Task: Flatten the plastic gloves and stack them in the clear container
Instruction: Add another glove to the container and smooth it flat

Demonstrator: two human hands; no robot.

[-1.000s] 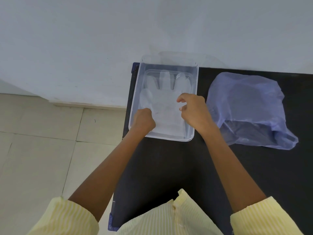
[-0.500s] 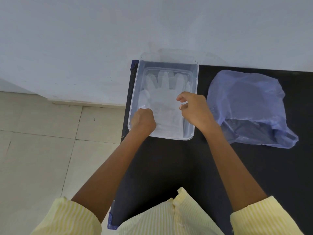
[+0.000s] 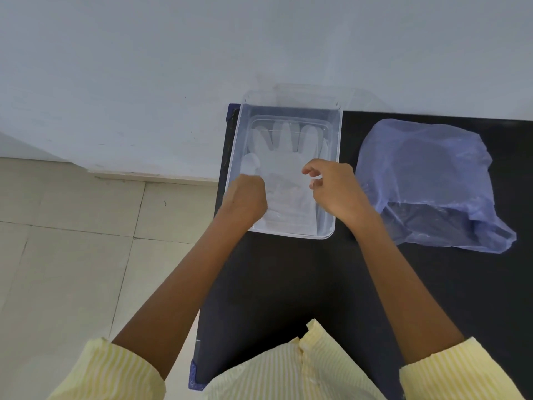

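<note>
1. The clear container sits at centre frame on the black table, its far end against the wall. A flattened plastic glove lies inside on the floor of it, glove fingers pointing toward the top of the frame and cuff toward the bottom, so its long axis runs along the container's length.

2. The left hand is curled low over the lower-left corner of the container, knuckles up, at the glove's cuff edge. Its fingertips are hidden under the hand, so I cannot tell whether it pinches the plastic or only presses it.

3. The right hand hovers over the container's right wall, fingers loosely bent and slightly apart. It appears to hold nothing, though thin clear film would be hard to see.

4. The glove lies directly between the two hands and beyond them, toward the top of the frame. Both hands are about equally near. Any smoothing stroke would likely run away from the person along the glove's length.

5. Counts: one container and one blue plastic bag at right – well apart from the left hand, just beside the right. One glove outline reads clearly. The wrinkled layers near the cuff suggest more beneath – I cannot count them.
</note>
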